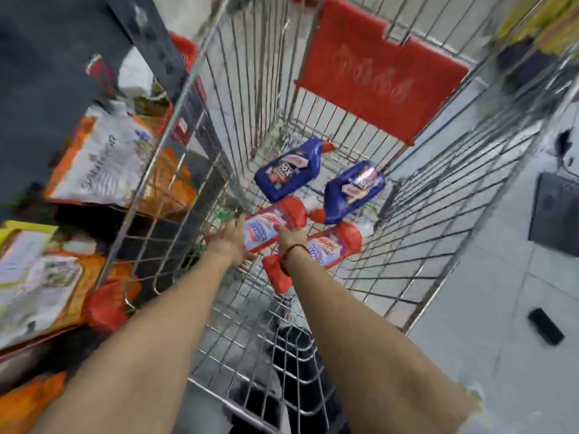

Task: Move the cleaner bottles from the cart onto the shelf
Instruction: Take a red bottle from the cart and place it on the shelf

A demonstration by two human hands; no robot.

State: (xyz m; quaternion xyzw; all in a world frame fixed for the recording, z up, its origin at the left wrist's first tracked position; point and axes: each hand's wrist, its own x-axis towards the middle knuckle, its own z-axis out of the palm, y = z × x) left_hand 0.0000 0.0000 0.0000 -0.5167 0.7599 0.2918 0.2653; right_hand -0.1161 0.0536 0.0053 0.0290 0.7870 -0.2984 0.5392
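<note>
Both hands down in the cart — left hand spread, fingers against a red bottle; right hand w/ wrist band on same bottle, grip unclear. Second red bottle beside it, two blue bottles behind. Shelf at left.

Pale tiled floor, stocked shelving

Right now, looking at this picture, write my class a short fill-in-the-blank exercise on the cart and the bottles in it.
1. The bottles lie in a wire ____.
2. Counting them, ____ bottles are blue.
3. Both hands, left hand and right hand, reach for a ____ bottle.
4. The flap at the cart's far end is coloured ____.

Missing words: cart; two; red; red
</note>
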